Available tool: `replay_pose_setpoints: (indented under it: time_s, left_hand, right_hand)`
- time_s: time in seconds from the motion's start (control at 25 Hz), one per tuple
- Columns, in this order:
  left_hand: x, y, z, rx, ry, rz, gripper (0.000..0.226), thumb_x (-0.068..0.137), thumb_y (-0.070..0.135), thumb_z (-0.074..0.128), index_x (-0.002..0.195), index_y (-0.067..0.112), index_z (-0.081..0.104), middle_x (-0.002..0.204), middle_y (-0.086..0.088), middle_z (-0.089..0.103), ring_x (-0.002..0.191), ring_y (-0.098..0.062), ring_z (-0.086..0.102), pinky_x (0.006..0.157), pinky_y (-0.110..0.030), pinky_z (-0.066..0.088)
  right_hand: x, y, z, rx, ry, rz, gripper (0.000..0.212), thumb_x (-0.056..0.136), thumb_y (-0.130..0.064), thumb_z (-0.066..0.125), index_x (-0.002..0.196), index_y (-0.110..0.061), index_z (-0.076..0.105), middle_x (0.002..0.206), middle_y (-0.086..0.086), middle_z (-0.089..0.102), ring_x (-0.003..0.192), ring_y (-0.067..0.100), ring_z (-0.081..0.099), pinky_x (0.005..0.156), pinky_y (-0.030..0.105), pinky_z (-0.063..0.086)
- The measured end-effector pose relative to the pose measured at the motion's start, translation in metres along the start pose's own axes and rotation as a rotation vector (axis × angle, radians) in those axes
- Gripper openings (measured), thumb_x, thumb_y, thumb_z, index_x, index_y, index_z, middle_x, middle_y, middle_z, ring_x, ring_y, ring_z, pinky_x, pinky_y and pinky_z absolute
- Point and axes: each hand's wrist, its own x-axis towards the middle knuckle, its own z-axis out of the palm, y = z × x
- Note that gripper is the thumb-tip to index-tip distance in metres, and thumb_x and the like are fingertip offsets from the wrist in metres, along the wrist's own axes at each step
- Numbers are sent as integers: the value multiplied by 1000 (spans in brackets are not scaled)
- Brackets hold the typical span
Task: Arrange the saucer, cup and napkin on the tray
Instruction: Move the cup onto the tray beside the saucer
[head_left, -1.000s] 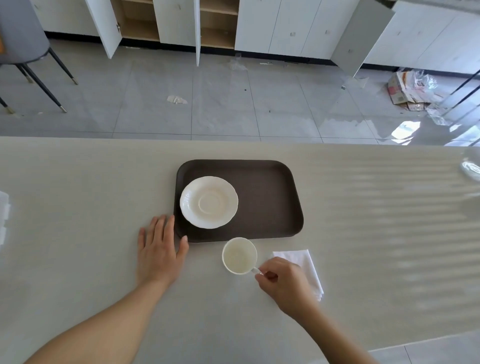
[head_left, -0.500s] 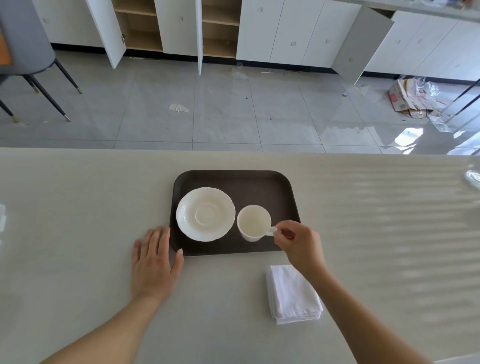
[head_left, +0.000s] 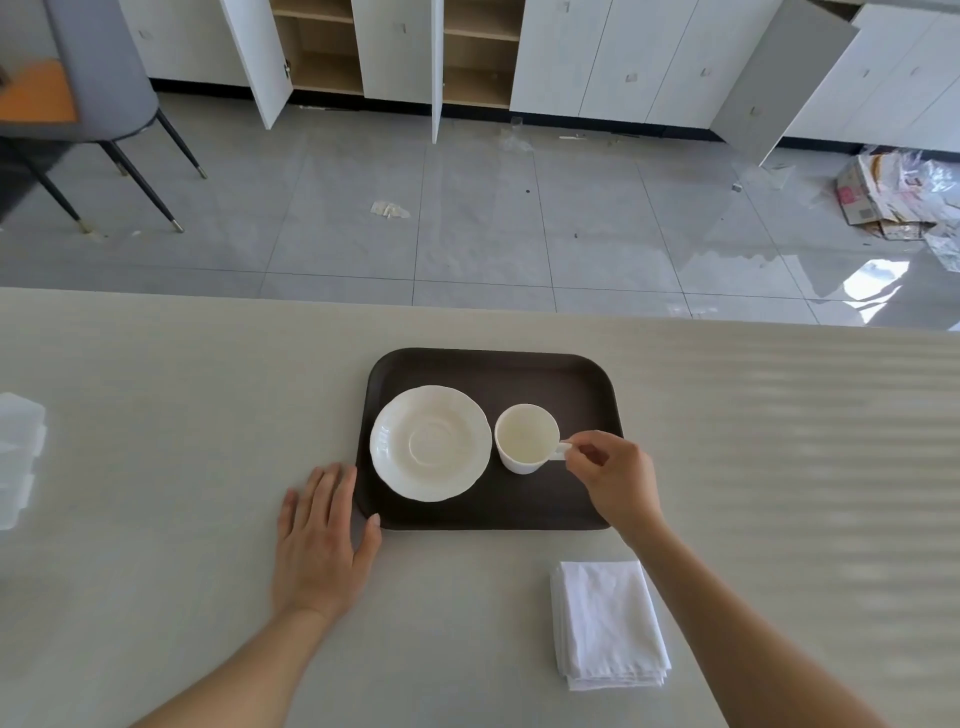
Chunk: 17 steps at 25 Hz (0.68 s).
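A dark brown tray lies on the pale counter. On its left half rests a white saucer. Just right of the saucer a white cup stands upright on the tray, apart from the saucer. My right hand pinches the cup's handle. My left hand lies flat on the counter, fingers spread, with the thumb touching the tray's near left corner. A folded white napkin lies on the counter in front of the tray, beside my right forearm.
Something white sits at the counter's far left edge. Beyond the counter's far edge is a tiled floor with a chair, open cabinets and a pile of cardboard.
My right hand carried the cup by its handle from the counter in front of the tray onto the tray, right of the saucer. The left hand stayed at the tray's corner.
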Motion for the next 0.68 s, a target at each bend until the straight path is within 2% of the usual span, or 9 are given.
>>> replay_pose_setpoints:
  time_s: [0.2,0.32,0.56,0.68]
  left_hand:
    - [0,0,0,-3,9,3,66,92,49,34,148,14,37,151,-9,44,145,-25,31,121,-48,17]
    - [0,0,0,-2,7,4,66,92,49,34,148,14,37,152,-9,44,146,-25,31,121,-48,17]
    - [1,0,-1,-8,2,2,67,92,49,34,149,14,37,153,-8,43,146,-24,30,122,-48,16]
    - [0,2,-2,-6,2,3,66,91,48,35,148,14,38,152,-8,44,146,-24,30,121,-48,17]
  right_hand:
    - [11,2,2,34,-22,7,7,85,-24,70,85,-28,76,74,-16,71,69,2,62,56,17,44]
    - [17,2,3,55,-30,17,8,85,-24,70,89,-28,77,78,-17,72,72,3,65,60,17,48]
    - [21,6,7,115,-35,68,10,87,-23,68,94,-27,75,82,-13,74,78,8,69,71,29,57]
    - [19,6,6,152,-44,98,16,90,-26,67,105,-22,73,91,-8,75,85,12,72,80,36,61]
